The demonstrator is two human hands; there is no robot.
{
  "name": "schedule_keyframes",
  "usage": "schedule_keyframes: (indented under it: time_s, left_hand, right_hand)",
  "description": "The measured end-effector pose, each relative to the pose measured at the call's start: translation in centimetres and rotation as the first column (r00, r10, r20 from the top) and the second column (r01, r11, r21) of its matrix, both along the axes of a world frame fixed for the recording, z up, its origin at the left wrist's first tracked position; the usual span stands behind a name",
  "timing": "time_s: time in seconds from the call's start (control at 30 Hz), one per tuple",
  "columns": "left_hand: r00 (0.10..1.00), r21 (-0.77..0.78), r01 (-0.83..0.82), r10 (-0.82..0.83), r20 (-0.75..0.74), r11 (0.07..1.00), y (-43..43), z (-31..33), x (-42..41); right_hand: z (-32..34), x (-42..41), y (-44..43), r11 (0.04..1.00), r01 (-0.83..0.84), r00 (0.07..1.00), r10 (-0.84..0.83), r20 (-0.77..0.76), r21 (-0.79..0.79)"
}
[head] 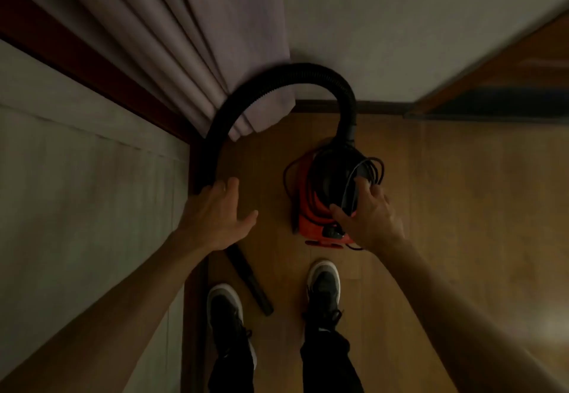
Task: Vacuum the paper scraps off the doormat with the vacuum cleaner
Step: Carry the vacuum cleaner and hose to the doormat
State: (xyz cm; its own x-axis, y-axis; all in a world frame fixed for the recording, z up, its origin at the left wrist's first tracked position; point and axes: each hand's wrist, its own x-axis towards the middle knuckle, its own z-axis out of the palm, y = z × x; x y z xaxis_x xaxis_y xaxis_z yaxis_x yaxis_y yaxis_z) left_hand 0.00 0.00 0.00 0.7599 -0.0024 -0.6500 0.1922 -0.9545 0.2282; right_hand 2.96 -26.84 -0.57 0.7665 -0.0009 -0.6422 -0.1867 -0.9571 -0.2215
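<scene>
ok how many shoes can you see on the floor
2. The left shoe is near the wall, beside the black nozzle; the right shoe is just below the red vacuum cleaner.

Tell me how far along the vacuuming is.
Barely started. Done: nothing visible; no doormat or scraps in view. In hand: the left hand reaches the black hose, the right hand the red vacuum, cord wound on it. Left: unwinding, plugging in, vacuuming.

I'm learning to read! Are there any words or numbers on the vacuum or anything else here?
No words or numbers can be read anywhere.
The red and black vacuum cleaner shows no label that can be made out; the picture is dark and blurry.
The black hose is plain.
</scene>
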Motion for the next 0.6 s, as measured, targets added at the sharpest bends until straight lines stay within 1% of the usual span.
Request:
schedule_keyframes:
  time_s: [0.1,0.13,0.3,0.47,0.6]
  left_hand:
    - [0.999,0.016,-0.032,0.032,-0.023,0.999,0.5,-2.3,-0.8]
    - [0.998,0.017,-0.038,0.039,-0.045,0.999,0.7,-2.7,-1.1]
    - [0.998,0.033,-0.056,0.057,-0.034,0.998,1.8,-5.8,-2.1]
    - [0.994,0.048,-0.089,0.092,-0.060,0.995,2.6,-8.2,-2.6]
    - [0.985,0.063,-0.134,0.140,-0.099,0.989,3.2,-10.2,-3.2]
  right_hand:
    - [-2.1,-0.1,0.2,0.997,0.066,0.995,-0.063,0.075,-0.037]
    - [-2.6,-0.1,0.4,0.995,0.093,0.993,-0.090,0.071,-0.041]
    - [-5.5,0.1,1.1,0.978,0.193,0.978,-0.186,0.093,-0.075]
    - [-7.6,0.2,2.4,0.969,0.244,0.966,-0.239,0.101,-0.040]
    - [-9.2,0.1,3.5,0.954,0.298,0.943,-0.291,0.160,-0.020]
